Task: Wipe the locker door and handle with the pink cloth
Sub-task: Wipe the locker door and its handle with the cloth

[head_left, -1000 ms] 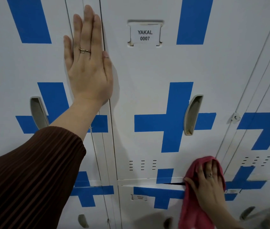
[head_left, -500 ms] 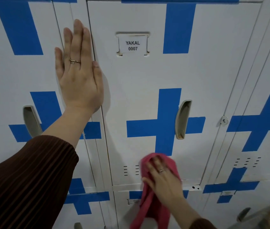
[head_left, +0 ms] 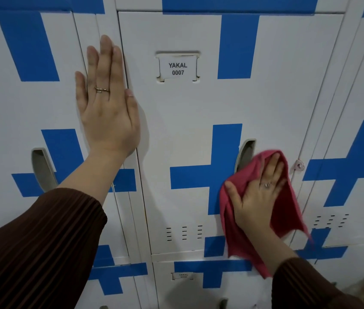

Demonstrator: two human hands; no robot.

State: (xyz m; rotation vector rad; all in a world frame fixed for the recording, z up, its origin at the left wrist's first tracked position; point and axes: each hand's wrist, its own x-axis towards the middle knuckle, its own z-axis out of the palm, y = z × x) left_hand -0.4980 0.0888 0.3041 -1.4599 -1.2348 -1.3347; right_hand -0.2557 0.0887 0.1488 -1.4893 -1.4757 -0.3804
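The white locker door with a blue cross carries a label reading YAKAL 0007. Its recessed grey handle sits at the right of the cross. My right hand presses the pink cloth flat on the door just below and right of the handle, the cloth's top edge covering the handle's lower end. My left hand lies flat and empty, fingers up, on the seam between this door and the neighbouring door to the left.
More white lockers with blue crosses surround this one: a left door with its own handle, a right door past a small lock tab, and a lower row. Vent slots sit low on the door.
My right hand has carried the pink cloth from the door's bottom edge up and to the right, to the handle. My left hand has stayed flat on the seam.
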